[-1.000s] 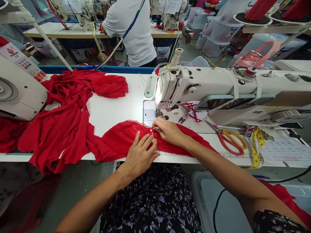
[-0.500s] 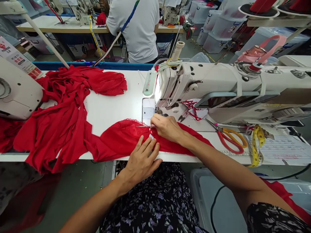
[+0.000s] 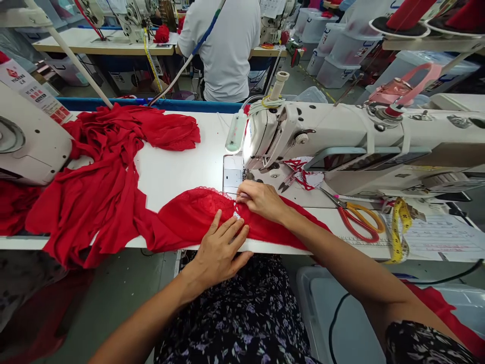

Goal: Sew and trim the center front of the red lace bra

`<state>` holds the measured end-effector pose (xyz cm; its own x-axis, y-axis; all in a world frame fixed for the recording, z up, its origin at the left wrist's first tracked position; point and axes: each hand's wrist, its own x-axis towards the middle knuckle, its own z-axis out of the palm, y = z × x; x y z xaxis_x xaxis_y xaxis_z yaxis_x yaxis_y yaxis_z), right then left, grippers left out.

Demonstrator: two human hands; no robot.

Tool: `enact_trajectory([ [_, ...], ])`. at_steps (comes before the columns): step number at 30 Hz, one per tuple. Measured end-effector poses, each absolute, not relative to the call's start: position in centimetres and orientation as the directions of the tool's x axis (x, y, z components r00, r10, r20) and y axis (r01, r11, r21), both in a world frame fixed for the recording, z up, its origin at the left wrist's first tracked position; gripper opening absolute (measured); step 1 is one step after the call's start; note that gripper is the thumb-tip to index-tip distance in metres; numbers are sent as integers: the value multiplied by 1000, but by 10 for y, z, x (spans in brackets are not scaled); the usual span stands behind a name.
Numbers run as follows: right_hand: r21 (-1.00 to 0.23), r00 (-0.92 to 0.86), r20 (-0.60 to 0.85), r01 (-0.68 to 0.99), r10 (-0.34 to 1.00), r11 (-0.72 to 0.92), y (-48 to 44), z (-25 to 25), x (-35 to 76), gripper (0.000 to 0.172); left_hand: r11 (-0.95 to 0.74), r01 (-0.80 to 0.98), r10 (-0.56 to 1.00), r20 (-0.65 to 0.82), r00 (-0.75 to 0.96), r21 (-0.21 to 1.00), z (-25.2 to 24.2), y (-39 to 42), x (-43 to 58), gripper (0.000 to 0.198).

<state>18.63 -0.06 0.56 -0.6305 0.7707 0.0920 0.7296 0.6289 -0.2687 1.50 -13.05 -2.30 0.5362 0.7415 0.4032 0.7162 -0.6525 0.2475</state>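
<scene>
Red fabric with a lace edge lies along the front of the white table, below the sewing machine's needle area. My left hand rests flat on its front part, fingers spread, beside a small white label. Just behind and to the right, my right hand is closed in a pinch over the fabric near the presser foot; what its fingertips hold is too small to make out. The white sewing machine stands behind my right hand.
A large heap of red fabric covers the table's left. Scissors, a yellow tape measure and written paper lie right. Small snips are by the machine. A person sits beyond; a plastic bin is below.
The view has shifted slightly. My right hand has turned a little at the fingers, and the thin tip seen before at its left no longer shows. My left hand stays in place.
</scene>
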Motion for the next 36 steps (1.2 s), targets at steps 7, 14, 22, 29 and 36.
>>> enact_trajectory([
  [7,-551,-576,335,522,745,651,-18,9,201,23,-645,712,742,451,496,277,-10,-119,13,38],
  [14,-644,-576,171,549,799,533,-17,0,191,10,-578,791,785,401,473,198,-21,-102,10,42],
  [22,-591,-507,40,683,861,430,-5,3,186,8,-567,801,813,288,506,193,-22,-106,-2,49],
  [29,-645,-469,-57,691,881,326,-1,8,186,7,-614,779,787,169,593,125,-17,-111,-16,55],
  [36,-664,-526,-73,660,847,353,5,7,188,16,-606,787,794,151,589,114,-19,-109,-18,55],
])
